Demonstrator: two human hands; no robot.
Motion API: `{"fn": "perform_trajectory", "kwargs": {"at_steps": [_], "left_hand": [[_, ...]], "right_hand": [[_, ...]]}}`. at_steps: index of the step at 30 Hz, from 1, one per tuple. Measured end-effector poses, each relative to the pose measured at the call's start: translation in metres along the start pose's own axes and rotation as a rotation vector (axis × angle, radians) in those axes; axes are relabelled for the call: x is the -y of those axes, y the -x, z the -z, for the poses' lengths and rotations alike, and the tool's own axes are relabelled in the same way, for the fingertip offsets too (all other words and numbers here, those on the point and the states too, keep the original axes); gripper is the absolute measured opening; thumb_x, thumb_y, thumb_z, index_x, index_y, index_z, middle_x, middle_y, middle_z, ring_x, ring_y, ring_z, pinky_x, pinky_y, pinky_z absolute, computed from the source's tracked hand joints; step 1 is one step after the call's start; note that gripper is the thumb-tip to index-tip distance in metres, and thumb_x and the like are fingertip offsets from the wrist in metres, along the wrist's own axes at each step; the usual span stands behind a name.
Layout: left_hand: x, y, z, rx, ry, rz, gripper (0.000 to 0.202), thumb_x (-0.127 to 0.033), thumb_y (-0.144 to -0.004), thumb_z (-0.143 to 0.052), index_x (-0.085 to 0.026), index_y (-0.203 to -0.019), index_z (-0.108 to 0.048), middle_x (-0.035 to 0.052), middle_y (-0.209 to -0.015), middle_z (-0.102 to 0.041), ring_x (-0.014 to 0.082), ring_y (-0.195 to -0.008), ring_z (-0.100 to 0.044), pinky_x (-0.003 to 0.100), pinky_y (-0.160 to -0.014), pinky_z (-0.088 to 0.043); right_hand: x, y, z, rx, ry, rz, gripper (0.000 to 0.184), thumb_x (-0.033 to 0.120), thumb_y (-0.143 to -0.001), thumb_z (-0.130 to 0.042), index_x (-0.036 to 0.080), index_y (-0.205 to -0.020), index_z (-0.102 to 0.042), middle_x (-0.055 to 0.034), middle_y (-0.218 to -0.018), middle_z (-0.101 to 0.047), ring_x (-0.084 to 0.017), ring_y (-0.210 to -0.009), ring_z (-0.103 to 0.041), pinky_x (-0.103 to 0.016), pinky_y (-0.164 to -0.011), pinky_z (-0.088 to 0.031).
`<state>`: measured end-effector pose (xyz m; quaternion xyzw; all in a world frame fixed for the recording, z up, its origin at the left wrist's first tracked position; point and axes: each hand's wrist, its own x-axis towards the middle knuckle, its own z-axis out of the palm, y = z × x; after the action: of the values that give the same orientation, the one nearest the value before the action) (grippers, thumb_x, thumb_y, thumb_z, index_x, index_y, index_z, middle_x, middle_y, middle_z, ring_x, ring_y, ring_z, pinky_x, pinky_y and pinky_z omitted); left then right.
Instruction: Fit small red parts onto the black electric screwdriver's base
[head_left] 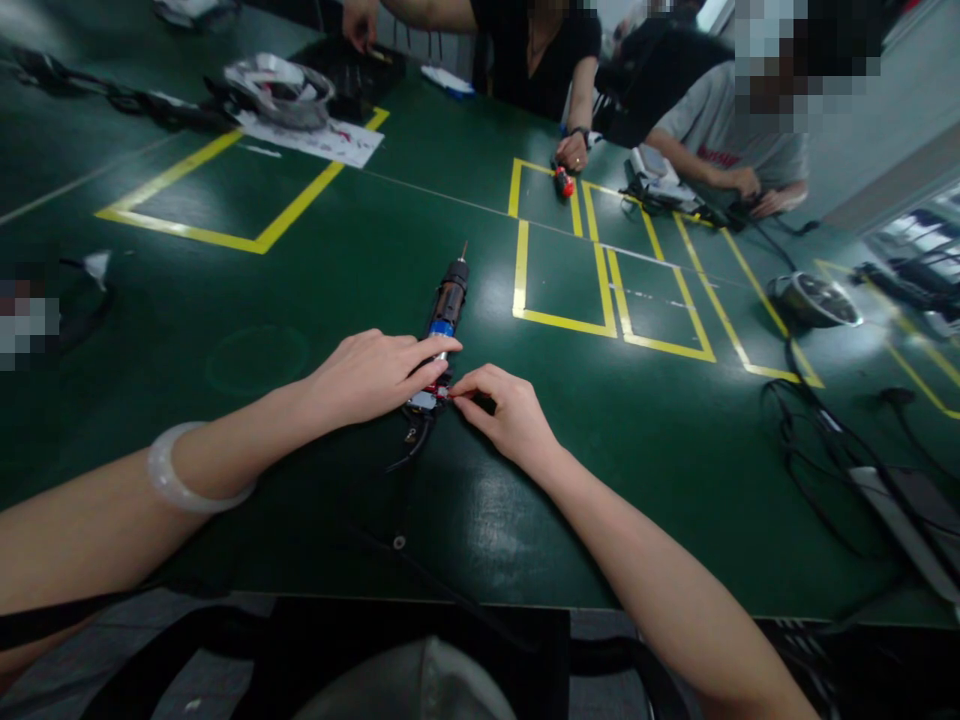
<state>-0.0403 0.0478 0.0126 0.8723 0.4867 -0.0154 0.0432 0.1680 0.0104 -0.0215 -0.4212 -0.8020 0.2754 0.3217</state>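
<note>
An electric screwdriver (450, 292) lies on the green table with its bit pointing away from me. Its rear housing looks opened, showing a blue section, a silvery part and some red. My left hand (375, 370) rests over the blue and silvery section, its thumb and fingers holding the tool from the left. At the right side of the tool's rear end, my right hand (506, 410) pinches a thin red wire (452, 394) between thumb and forefinger. A black cord (412, 450) leaves the rear of the screwdriver toward me.
Yellow tape rectangles (568, 322) mark the green table (300, 300). A plastic-wrapped bundle (277, 90) sits on a paper sheet (360, 143) at the far left. Across the table, a person's hand holds a red tool (564, 183). Metal bowl (817, 300) and cables (791, 430) lie right.
</note>
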Motion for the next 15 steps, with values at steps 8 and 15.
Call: {"fn": "perform_trajectory", "kwargs": {"at_steps": [8, 15], "left_hand": [[-0.0001, 0.0015, 0.0022, 0.064, -0.042, 0.005, 0.067, -0.067, -0.098, -0.029, -0.036, -0.156, -0.036, 0.0083, -0.114, -0.070, 0.0317, -0.097, -0.068, 0.040, -0.085, -0.047], [-0.0023, 0.0021, 0.0039, 0.052, -0.040, 0.032, 0.060, -0.056, -0.097, -0.036, -0.035, -0.152, -0.042, 0.0087, -0.110, -0.068, 0.0291, -0.095, -0.066, 0.039, -0.085, -0.045]], "right_hand": [[0.0031, 0.0013, 0.0036, 0.006, 0.034, -0.053, 0.007, 0.015, -0.089, -0.063, 0.021, -0.087, -0.065, -0.0013, -0.086, -0.070, -0.017, -0.084, -0.065, -0.030, -0.081, -0.049], [0.0082, 0.0019, 0.0048, 0.048, 0.038, -0.053, 0.005, 0.017, -0.089, -0.062, 0.021, -0.087, -0.062, -0.0020, -0.089, -0.072, -0.018, -0.086, -0.064, -0.031, -0.083, -0.047]]}}
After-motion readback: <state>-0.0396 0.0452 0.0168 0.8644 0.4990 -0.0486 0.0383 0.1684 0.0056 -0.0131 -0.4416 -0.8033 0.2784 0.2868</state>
